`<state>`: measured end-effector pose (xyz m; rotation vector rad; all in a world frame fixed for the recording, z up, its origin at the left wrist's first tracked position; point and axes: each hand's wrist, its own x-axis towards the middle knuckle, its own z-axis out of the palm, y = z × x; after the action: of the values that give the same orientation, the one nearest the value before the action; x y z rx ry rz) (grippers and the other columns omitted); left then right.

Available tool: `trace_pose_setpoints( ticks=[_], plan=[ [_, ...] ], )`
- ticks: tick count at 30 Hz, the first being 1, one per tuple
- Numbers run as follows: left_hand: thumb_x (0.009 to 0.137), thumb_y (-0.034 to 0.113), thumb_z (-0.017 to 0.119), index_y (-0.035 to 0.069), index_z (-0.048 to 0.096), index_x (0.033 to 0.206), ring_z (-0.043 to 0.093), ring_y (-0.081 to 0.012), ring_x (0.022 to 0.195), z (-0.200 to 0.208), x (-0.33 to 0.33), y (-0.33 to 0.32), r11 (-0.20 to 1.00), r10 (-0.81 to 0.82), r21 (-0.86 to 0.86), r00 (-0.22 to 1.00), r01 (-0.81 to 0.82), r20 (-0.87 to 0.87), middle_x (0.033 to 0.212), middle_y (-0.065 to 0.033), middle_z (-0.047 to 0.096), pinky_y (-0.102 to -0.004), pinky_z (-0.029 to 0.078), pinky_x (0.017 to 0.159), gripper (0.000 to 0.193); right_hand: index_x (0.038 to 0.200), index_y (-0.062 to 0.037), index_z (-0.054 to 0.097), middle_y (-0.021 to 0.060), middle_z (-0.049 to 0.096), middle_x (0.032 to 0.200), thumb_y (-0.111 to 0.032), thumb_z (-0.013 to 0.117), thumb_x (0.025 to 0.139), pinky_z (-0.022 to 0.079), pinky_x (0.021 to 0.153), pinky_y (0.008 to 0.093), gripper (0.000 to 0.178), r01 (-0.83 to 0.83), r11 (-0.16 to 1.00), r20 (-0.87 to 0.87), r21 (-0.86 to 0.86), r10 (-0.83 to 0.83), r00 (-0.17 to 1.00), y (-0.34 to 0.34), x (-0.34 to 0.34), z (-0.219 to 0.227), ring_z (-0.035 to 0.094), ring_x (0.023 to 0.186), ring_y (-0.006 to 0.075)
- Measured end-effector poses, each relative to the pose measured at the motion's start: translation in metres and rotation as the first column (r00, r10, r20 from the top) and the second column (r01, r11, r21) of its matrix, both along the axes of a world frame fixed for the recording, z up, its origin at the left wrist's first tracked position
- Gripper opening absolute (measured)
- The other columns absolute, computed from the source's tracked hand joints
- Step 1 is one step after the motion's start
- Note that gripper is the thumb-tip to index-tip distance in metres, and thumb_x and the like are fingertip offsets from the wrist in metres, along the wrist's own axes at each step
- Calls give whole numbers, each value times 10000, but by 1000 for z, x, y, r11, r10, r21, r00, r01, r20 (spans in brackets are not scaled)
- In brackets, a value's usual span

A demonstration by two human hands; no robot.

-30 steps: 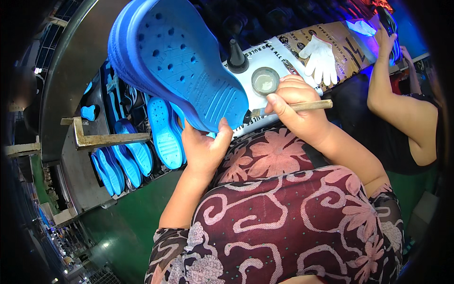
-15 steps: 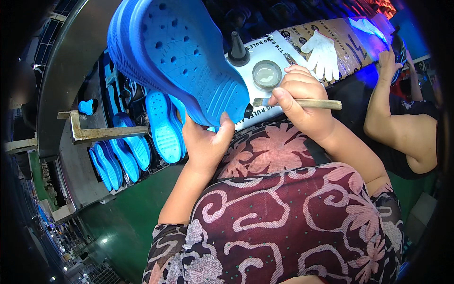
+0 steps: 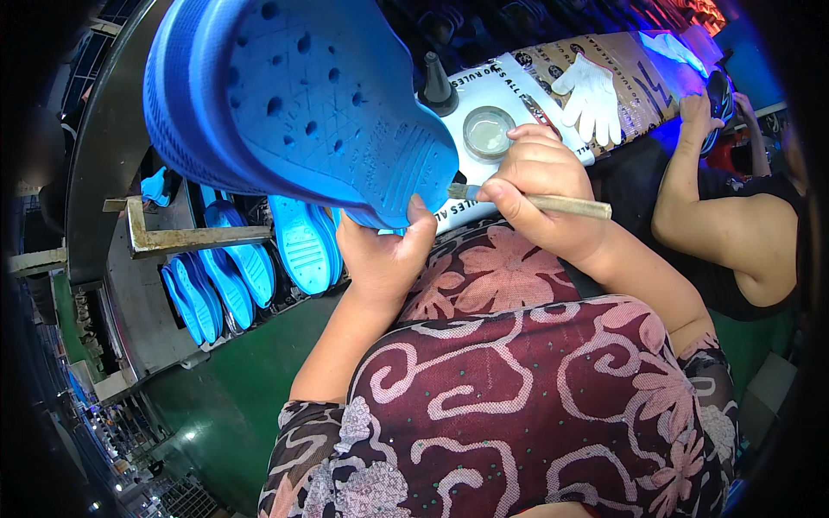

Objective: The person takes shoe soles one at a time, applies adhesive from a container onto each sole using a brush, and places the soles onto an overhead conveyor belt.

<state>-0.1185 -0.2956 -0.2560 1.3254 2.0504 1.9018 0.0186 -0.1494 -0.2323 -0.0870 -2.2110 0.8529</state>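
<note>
My left hand (image 3: 388,250) is closed on the narrow near end of a large blue shoe sole (image 3: 345,129), its thumb on the holed, ribbed face. The sole is held up and tilted, its thick ridged side toward the upper left. In my right hand (image 3: 546,190) is a brush (image 3: 566,205) with a wooden handle, pinched between thumb and fingers. The bristles point left, right beside the sole's near end; whether they touch it I cannot tell. Behind my right hand stands a round dish (image 3: 489,132) of pale, cloudy liquid.
A dark cone-shaped bottle (image 3: 438,86) and a white glove (image 3: 592,99) lie beyond on the covered board (image 3: 471,216). Several blue soles (image 3: 231,289) rest at left beside a metal bracket (image 3: 199,240). At right, another person's arm (image 3: 699,198) holds a dark shoe.
The blue sole has turned and its far end has swung left. The brush has moved slightly left, closer to the sole's near end.
</note>
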Motion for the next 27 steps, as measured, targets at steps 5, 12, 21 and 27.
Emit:
trace_pose_setpoints(
  ticks=[5, 12, 21, 27],
  plan=[
    [676, -44, 637, -17, 555, 895, 598, -166, 690, -5, -3, -2, 1000, -13, 1, 1000, 13, -11, 798, -90, 616, -283, 475, 647, 236, 658, -57, 629, 55, 548, 595, -161, 606, 832, 425, 748, 353, 204, -23, 998, 36, -63, 25, 999, 6, 8, 3, 519, 584, 231],
    [689, -33, 639, -18, 560, 899, 595, -173, 707, -5, -2, 2, 998, -15, 65, 1000, 14, 20, 826, -97, 614, -283, 473, 663, 224, 641, -38, 621, 66, 560, 611, -144, 579, 850, 412, 716, 351, 238, -17, 997, 50, -75, 21, 999, 2, 4, 0, 511, 602, 237],
    [688, -13, 649, -20, 531, 972, 603, -185, 732, -9, -3, 0, 999, 51, 5, 999, -51, 6, 856, -106, 616, -295, 481, 693, 307, 662, -44, 639, 58, 565, 610, -163, 573, 859, 416, 768, 363, 240, 26, 990, 9, -142, -25, 1000, 2, 3, 0, 524, 618, 225],
    [691, -12, 651, -24, 523, 1002, 610, -184, 740, -7, -3, 2, 1000, 29, 4, 1000, -29, -10, 856, -105, 619, -293, 483, 693, 337, 663, -49, 646, 66, 561, 600, -140, 576, 844, 411, 741, 365, 215, 82, 984, 3, -158, -83, 997, 6, 9, -2, 526, 615, 234]
  ],
)
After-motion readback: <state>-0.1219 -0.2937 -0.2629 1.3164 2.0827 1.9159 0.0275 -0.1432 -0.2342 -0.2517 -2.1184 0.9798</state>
